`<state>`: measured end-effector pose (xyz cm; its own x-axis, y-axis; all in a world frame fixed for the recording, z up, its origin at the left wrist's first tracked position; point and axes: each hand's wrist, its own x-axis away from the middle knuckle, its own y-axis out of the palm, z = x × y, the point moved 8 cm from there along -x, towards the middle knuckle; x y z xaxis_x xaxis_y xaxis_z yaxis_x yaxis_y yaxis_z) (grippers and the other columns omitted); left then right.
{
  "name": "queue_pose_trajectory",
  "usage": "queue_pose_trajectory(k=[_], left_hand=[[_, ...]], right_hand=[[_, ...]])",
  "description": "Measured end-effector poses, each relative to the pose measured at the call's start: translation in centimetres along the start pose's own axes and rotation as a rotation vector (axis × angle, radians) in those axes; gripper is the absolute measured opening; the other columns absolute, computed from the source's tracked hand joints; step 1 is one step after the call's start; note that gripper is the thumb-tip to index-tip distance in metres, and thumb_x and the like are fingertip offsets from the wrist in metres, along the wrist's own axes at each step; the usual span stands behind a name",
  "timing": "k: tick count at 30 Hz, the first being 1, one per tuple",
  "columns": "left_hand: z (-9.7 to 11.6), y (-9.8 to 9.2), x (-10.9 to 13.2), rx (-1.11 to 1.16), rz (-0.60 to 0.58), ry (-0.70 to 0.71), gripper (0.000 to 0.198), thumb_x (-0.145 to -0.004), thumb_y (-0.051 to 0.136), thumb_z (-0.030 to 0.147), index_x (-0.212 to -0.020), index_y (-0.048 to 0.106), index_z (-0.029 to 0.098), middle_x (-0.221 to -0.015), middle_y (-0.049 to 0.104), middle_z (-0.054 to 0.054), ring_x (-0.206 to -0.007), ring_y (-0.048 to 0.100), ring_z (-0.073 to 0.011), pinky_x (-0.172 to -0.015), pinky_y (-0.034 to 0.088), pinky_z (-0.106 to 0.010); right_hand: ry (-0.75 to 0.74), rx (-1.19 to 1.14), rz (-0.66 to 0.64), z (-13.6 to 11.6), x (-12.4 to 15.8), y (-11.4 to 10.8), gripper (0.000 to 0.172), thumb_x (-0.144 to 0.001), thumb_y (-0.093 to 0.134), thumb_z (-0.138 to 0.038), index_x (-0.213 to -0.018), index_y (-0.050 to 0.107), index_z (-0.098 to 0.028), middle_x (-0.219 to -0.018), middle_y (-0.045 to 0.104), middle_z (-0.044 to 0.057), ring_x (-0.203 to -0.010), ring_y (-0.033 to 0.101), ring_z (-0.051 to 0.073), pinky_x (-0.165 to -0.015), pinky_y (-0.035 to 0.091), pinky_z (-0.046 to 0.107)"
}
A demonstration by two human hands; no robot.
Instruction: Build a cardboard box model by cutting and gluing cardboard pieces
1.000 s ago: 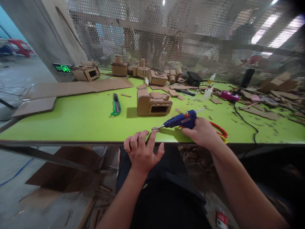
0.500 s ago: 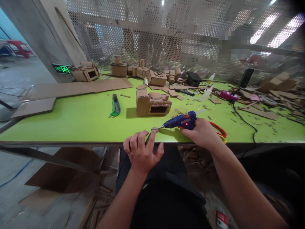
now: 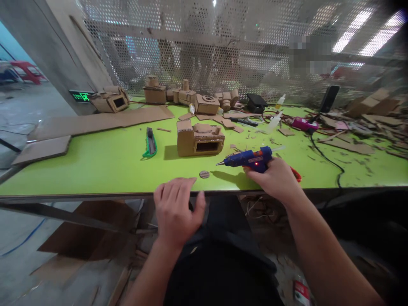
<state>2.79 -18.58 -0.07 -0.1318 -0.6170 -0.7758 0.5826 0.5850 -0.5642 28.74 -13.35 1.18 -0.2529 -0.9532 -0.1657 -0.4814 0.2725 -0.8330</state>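
My right hand [image 3: 276,178] is wrapped round the handle of a blue glue gun [image 3: 247,159], whose nozzle points left above the green table [image 3: 111,161]. A small round cardboard disc [image 3: 204,174] lies by the front edge, below and left of the nozzle and touched by neither hand. My left hand [image 3: 177,208] is at the edge just left of the disc, thumb and fingers apart, holding nothing. Behind the disc stands a cardboard camera model [image 3: 200,140] with a rectangular opening facing me.
A green cutter [image 3: 150,143] lies left of the model. Long cardboard strips [image 3: 102,123] are farther left. More cardboard models [image 3: 207,103] line the back near the perforated screen. At right are scraps, glue bottles [image 3: 274,123], a pink glue gun [image 3: 304,124] and a black cable.
My left hand has let go of the disc and drawn back to the left. The glue gun in my right hand has lifted away from the disc, up and slightly right.
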Motion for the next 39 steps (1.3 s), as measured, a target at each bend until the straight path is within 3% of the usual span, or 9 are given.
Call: queue_pose_trajectory(k=[3,6,11,17,21,27,39], left_hand=[[-2.5,-0.9,-2.9,0.164,-0.17,-0.076,0.02,-0.093,0.052,0.023,-0.101,0.068,0.016,-0.096,0.073,-0.007,-0.088,0.066,-0.0191,-0.082,0.048,-0.032],[-4.7,0.5,-5.7,0.222,-0.437,-0.097,0.023,-0.091,0.055,0.029,-0.104,0.07,0.018,-0.092,0.073,-0.004,-0.076,0.064,-0.0162,-0.071,0.048,-0.028],[-4.7,4.4,-7.4,0.227,-0.898,0.133,0.04,-0.091,0.052,0.03,-0.127,0.064,0.021,-0.099,0.072,-0.003,-0.084,0.064,-0.0176,-0.076,0.045,-0.028],[-3.4,7.0,-8.3,0.22,-1.213,0.227,0.054,-0.085,0.059,0.037,-0.138,0.057,0.024,-0.077,0.067,0.001,-0.068,0.059,-0.0153,-0.063,0.038,-0.025],[-2.8,8.1,-8.7,0.268,-1.297,0.232,0.06,-0.08,0.064,0.039,-0.138,0.057,0.022,-0.072,0.062,0.002,-0.063,0.056,-0.0144,-0.058,0.036,-0.024],[-2.5,8.8,-8.9,0.298,-1.355,0.218,0.054,-0.077,0.063,0.03,-0.13,0.063,0.022,-0.067,0.06,0.002,-0.06,0.055,-0.014,-0.057,0.036,-0.024],[-2.8,8.8,-8.9,0.31,-1.302,0.208,0.037,-0.076,0.067,0.034,-0.11,0.071,0.022,-0.064,0.059,0.003,-0.058,0.053,-0.0127,-0.056,0.036,-0.023]], right_hand=[[-0.009,-0.006,0.014,0.0,0.0,-0.2,0.032,-0.067,0.064,-0.045,-0.052,0.052,-0.02,-0.047,0.046,-0.001,-0.047,0.042,0.013,-0.046,0.031,0.027],[-0.016,-0.025,-0.001,-0.2,0.1,-0.1,0.032,-0.067,0.063,-0.045,-0.051,0.051,-0.02,-0.047,0.045,-0.002,-0.046,0.041,0.013,-0.046,0.032,0.027],[-0.047,-0.084,0.006,-0.4,0.3,-0.4,0.032,-0.068,0.063,-0.044,-0.051,0.05,-0.02,-0.048,0.046,-0.002,-0.047,0.041,0.012,-0.045,0.031,0.027],[-0.032,-0.105,-0.002,-0.1,0.3,-0.5,0.035,-0.068,0.064,-0.044,-0.049,0.047,-0.021,-0.047,0.043,-0.002,-0.045,0.038,0.012,-0.045,0.03,0.027],[-0.035,-0.128,0.01,-0.1,0.4,-0.7,0.032,-0.068,0.065,-0.043,-0.05,0.049,-0.021,-0.048,0.045,-0.001,-0.047,0.04,0.012,-0.045,0.032,0.027],[-0.024,-0.121,0.0,0.0,0.3,-0.6,0.036,-0.068,0.064,-0.044,-0.047,0.045,-0.021,-0.046,0.042,-0.002,-0.045,0.037,0.011,-0.044,0.031,0.027],[-0.027,-0.105,0.004,0.1,0.3,-0.4,0.039,-0.067,0.064,-0.047,-0.046,0.043,-0.021,-0.045,0.04,-0.002,-0.043,0.035,0.011,-0.045,0.029,0.028]])
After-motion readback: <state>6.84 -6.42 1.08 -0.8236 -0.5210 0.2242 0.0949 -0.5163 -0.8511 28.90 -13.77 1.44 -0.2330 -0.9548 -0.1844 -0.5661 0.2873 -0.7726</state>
